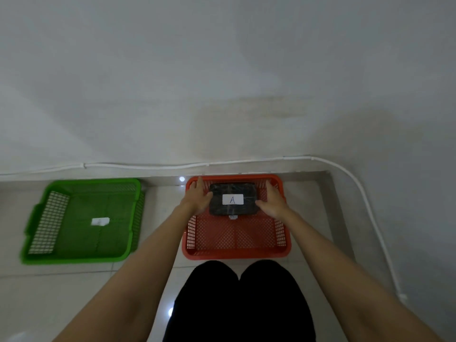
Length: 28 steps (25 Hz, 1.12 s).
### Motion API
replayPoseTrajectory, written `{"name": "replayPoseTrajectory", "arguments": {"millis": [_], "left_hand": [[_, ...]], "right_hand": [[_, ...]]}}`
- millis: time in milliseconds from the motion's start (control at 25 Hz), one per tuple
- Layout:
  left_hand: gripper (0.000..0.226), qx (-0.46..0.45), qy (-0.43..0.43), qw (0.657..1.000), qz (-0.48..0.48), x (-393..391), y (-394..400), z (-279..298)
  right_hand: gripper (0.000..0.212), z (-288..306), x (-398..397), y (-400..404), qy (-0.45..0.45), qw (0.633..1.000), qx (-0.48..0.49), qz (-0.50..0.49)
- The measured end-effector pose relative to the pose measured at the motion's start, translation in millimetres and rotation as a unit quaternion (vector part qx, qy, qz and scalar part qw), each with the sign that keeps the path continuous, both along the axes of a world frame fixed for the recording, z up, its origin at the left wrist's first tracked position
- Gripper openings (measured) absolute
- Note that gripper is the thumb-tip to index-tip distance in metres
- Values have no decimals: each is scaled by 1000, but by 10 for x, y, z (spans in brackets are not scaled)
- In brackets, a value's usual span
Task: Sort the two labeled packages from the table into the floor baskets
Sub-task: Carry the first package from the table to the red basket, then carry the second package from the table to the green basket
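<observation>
Dim, flat indoor light with a greyish cast. 2 small glare spots shine on the glossy floor (pixel 158 287). The green basket (pixel 81 220) is smeared by motion blur. Wide-angle distortion bends the wall cable (pixel 365 193). Soft shadows darken the wall (pixel 222 70).

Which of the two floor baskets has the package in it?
The red basket, with the black package labeled A between both hands. The green basket holds only a small white label.

**One letter we can read**

We read a handwritten "A" on the white label (pixel 232 199) stuck on top of the black package (pixel 233 191), near the far edge of the red basket (pixel 236 253). The white label (pixel 100 221) on the green basket (pixel 74 257) floor is too blurred for us.
</observation>
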<state>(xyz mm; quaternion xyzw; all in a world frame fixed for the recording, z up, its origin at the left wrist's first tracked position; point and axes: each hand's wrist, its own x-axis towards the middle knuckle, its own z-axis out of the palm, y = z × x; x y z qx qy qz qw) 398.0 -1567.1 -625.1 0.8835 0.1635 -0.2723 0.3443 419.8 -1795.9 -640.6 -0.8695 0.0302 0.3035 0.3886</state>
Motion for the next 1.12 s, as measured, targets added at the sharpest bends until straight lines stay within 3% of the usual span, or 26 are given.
{"name": "replayPoseTrajectory", "arguments": {"millis": [240, 440, 600, 840, 1120], "left_hand": [[71, 136, -65, 987, -63, -74, 118, 2223], [70, 198, -110, 971, -73, -249, 269, 4105], [68, 245, -174, 952, -58, -435, 586, 5353], [69, 318, -259, 911, 37, -1019, 1544, 6650], [69, 412, -310, 850, 110, -2259, 3168, 7560]], "right_hand": [[76, 2228, -34, 88, -92, 976, -170, 95], [75, 4149, -50, 268, -156, 953, -221, 136], [74, 5355, -40, 600, -226, 939, -221, 138], [77, 6535, -252, 1574, -375, 892, -195, 161], [77, 7367, -1124, 3269, -478, 843, -144, 201]]}}
